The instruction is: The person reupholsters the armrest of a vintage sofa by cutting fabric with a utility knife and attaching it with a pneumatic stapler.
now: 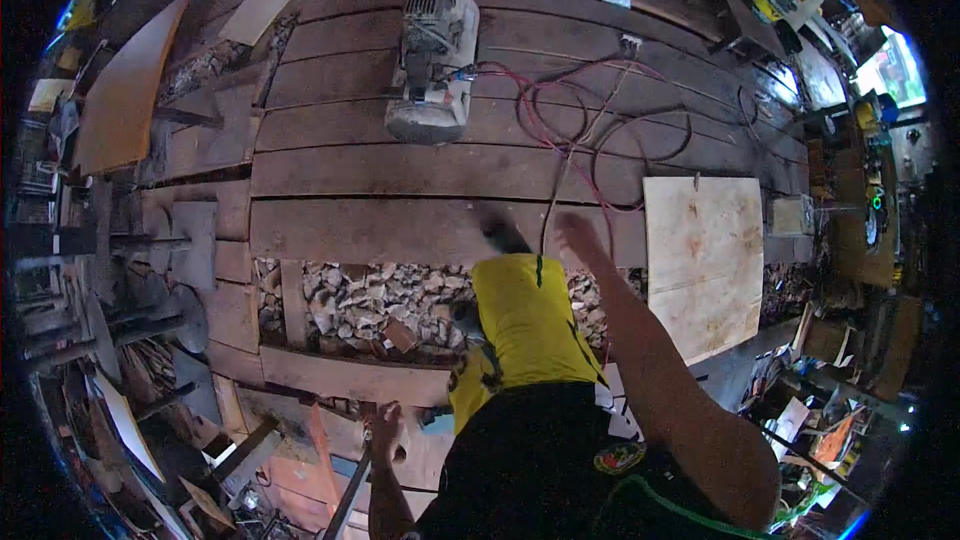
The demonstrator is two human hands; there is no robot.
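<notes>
My right hand (583,240) is stretched forward over the planks, smeared by motion, beside a cable (552,210) that runs down to my yellow shorts (525,320). Whether it holds anything cannot be made out. Low in the view, my left hand (386,432) hangs beside the upper end of a dark metal bar (348,496). Its fingers are dim, and a grip on the bar is not clear. One dark shoe (503,233) rests on the wooden floor (380,225) ahead of me.
An air compressor (432,70) stands ahead, with red hoses (530,105) coiled to its right. Rubble (380,305) fills a gap in the planks under my legs. A plywood sheet (703,265) lies to the right; another board (130,90) leans at the left.
</notes>
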